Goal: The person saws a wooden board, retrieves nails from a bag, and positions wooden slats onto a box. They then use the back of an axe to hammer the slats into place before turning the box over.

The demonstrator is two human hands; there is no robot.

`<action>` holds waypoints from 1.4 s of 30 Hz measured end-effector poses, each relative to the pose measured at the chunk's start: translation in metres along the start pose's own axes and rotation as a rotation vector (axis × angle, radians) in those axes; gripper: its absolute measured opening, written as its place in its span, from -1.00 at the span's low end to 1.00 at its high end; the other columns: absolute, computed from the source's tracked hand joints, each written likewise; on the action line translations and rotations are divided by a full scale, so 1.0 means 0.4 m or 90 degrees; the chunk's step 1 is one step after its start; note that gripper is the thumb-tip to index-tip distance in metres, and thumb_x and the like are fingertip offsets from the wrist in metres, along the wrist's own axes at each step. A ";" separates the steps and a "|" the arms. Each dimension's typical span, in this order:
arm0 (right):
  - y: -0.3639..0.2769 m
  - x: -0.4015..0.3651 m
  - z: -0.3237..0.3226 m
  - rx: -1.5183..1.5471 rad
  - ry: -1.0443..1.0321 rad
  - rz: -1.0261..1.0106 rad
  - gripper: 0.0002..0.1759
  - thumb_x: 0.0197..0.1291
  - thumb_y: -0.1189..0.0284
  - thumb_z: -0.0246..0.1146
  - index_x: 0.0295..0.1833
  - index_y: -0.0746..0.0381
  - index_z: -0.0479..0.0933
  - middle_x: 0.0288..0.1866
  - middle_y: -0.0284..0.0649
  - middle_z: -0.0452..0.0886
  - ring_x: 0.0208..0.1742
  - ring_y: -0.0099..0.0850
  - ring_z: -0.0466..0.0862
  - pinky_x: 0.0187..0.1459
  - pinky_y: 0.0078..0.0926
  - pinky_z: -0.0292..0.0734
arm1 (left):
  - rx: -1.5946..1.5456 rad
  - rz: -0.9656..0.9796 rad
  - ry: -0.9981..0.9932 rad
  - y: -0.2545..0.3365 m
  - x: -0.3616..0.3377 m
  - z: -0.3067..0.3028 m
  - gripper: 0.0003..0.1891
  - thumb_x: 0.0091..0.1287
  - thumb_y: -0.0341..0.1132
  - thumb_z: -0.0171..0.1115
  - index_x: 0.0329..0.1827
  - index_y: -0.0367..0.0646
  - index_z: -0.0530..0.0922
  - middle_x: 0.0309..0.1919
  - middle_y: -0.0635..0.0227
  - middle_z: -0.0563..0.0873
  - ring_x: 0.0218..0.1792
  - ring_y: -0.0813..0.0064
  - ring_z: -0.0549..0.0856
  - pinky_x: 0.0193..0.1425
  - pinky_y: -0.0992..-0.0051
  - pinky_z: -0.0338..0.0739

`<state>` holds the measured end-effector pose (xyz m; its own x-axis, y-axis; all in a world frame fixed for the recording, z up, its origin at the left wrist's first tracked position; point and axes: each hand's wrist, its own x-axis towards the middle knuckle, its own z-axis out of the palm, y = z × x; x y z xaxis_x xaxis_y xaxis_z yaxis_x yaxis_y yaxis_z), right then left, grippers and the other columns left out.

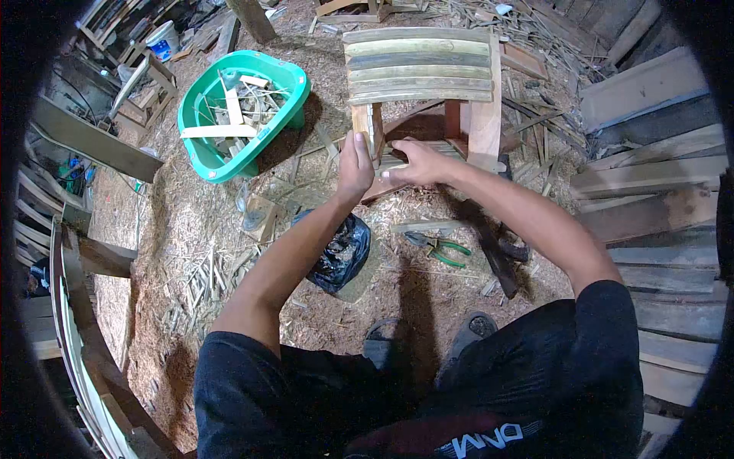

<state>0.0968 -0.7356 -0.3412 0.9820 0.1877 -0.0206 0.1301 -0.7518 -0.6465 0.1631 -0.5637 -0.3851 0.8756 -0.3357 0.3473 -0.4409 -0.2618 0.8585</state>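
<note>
A small wooden frame (420, 69) with a curved, slatted top stands on the floor in front of me. Its inside holds reddish-brown boards (456, 122). My left hand (355, 167) grips the frame's front left post from the outside, fingers pointing up along the wood. Reaching in from the right, my right hand (419, 163) holds the same front left part low down, thumb and forefinger on either side of an edge. Its other fingers are mostly hidden. Pliers (437, 246) with green handles lie on the floor below my right forearm.
A green tub (294, 103) of wood scraps stands at left, near a black plastic bag (342, 256). Dark wooden bars (493, 249) lie right of the pliers. Stacked boards (657, 275) line the right side. Wood shavings (210, 268) cover the floor.
</note>
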 end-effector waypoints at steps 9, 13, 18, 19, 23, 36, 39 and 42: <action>0.019 0.072 -0.022 0.069 -0.159 0.119 -0.14 -0.05 0.08 0.55 0.22 0.51 0.51 0.17 0.23 0.63 0.19 -0.06 0.65 0.23 -0.26 0.51 | -0.035 -0.035 0.005 0.009 0.020 0.003 -0.50 0.66 -0.06 -0.35 -0.04 -0.32 0.46 -0.32 0.01 0.63 -0.28 0.14 0.64 -0.13 0.18 0.50; 0.019 0.067 -0.031 0.141 -0.159 0.101 -0.13 -0.04 0.11 0.56 0.26 0.50 0.48 0.17 0.17 0.62 0.18 -0.14 0.63 0.22 -0.30 0.49 | -0.044 -0.049 0.004 0.012 0.022 0.003 -0.51 0.66 -0.06 -0.35 -0.07 -0.32 0.46 -0.35 0.03 0.61 -0.29 0.18 0.64 -0.17 0.20 0.49; 0.002 0.062 -0.039 0.195 -0.160 0.103 -0.18 0.01 0.22 0.56 0.31 0.43 0.44 0.14 0.01 0.64 0.10 -0.27 0.62 0.17 -0.39 0.48 | -0.011 -0.015 0.013 -0.005 0.022 0.002 -0.51 0.66 -0.08 -0.33 -0.10 -0.34 0.46 -0.38 0.04 0.59 -0.33 0.21 0.60 -0.20 0.20 0.48; 0.004 0.062 -0.036 0.213 -0.164 0.092 -0.20 0.01 0.21 0.56 0.29 0.43 0.46 0.15 0.02 0.64 0.11 -0.26 0.62 0.18 -0.39 0.48 | 0.000 -0.004 0.017 -0.010 0.021 0.004 -0.52 0.66 -0.09 -0.33 -0.11 -0.34 0.46 -0.38 0.03 0.59 -0.32 0.22 0.60 -0.20 0.20 0.47; 0.043 0.075 -0.016 0.164 -0.170 0.034 -0.31 0.07 0.14 0.50 0.18 0.39 0.54 0.16 0.04 0.63 0.14 -0.16 0.63 0.20 -0.31 0.48 | -0.011 0.003 0.011 -0.011 0.021 0.003 -0.50 0.66 -0.06 -0.31 -0.08 -0.34 0.48 -0.28 0.08 0.63 -0.23 0.29 0.61 -0.10 0.22 0.48; 0.070 -0.033 -0.056 -0.335 0.074 -0.184 -0.78 0.22 0.32 0.28 -0.23 0.26 0.50 -0.24 -0.02 0.66 -0.11 -0.01 0.70 -0.05 -0.03 0.60 | -0.388 -0.255 -0.174 -0.100 0.047 -0.009 -0.24 0.60 0.23 -0.41 0.28 -0.32 0.52 0.08 0.16 0.71 0.07 0.35 0.67 0.28 0.36 0.49; 0.081 -0.025 -0.093 -0.353 0.039 -0.179 -0.80 0.21 0.34 0.28 -0.23 0.25 0.49 -0.31 -0.02 0.65 -0.19 0.03 0.69 -0.13 0.00 0.61 | -0.462 -0.320 -0.216 -0.143 0.072 0.007 -0.20 0.58 0.26 -0.47 0.20 -0.28 0.57 0.01 0.23 0.73 0.00 0.38 0.69 0.18 0.36 0.53; 0.094 -0.020 -0.128 -0.346 0.073 -0.222 -0.76 0.22 0.31 0.32 -0.24 0.23 0.47 -0.33 -0.05 0.66 -0.22 0.04 0.69 -0.19 0.03 0.59 | -0.485 -0.380 -0.157 -0.140 0.076 0.011 -0.28 0.59 0.19 -0.40 0.20 -0.29 0.53 -0.03 0.22 0.73 -0.06 0.40 0.68 0.14 0.34 0.51</action>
<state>0.1008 -0.7978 -0.3260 0.8742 0.4319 0.2217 0.4644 -0.8770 -0.1229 0.2134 -0.5633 -0.4244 0.8087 -0.5400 -0.2334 0.3776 0.1723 0.9098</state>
